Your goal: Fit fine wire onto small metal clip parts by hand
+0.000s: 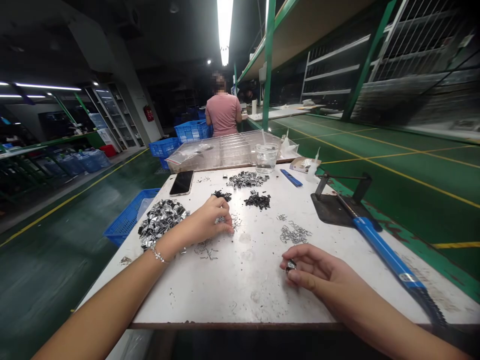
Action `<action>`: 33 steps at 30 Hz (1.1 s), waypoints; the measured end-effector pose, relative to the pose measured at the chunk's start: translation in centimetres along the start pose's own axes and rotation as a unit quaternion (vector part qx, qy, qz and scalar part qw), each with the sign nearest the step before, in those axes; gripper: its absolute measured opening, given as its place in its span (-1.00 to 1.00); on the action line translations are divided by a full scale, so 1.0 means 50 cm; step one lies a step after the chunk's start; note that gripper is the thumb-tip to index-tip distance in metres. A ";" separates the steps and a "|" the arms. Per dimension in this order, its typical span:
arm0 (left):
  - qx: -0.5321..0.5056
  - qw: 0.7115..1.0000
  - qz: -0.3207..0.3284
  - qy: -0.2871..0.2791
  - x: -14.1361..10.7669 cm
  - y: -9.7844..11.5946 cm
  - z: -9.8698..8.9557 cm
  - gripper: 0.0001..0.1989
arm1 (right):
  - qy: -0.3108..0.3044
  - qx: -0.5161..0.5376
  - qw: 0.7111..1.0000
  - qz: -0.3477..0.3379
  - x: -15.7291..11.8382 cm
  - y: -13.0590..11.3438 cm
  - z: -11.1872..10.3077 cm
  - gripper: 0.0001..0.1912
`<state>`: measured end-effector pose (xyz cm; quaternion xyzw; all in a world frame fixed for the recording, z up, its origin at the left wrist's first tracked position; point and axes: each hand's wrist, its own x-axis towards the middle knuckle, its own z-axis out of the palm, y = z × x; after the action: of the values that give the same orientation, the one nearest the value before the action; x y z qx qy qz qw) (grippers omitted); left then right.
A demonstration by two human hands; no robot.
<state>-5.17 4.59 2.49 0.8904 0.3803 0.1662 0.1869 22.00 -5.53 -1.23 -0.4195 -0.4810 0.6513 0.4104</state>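
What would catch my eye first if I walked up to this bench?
Probably the two bare hands on the white table: the left hand picks among thin wire springs, and the right hand pinches a small metal piece. A glittering heap of shiny metal parts lies by the left wrist, and a blue-handled press tool lies along the right edge.

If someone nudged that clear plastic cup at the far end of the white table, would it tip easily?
The clear plastic cup looks thin-walled and seemingly empty, so probably light and easily slid. It stands upright, about as wide as tall, so likely slides before tipping.
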 end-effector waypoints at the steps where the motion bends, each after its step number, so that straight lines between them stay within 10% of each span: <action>1: -0.002 1.000 -0.001 -0.008 0.000 0.000 0.001 -0.82 | -0.001 -0.002 1.000 0.001 0.000 0.000 0.000 -0.77; 33: -0.021 0.997 0.034 -0.070 -0.003 0.015 0.009 -0.91 | -0.022 -0.028 0.999 -0.008 -0.006 -0.010 0.007 -0.76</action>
<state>-4.61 3.91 2.42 0.9083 0.3320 0.1178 0.2255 21.82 -5.81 -0.65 -0.4123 -0.5112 0.6435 0.3933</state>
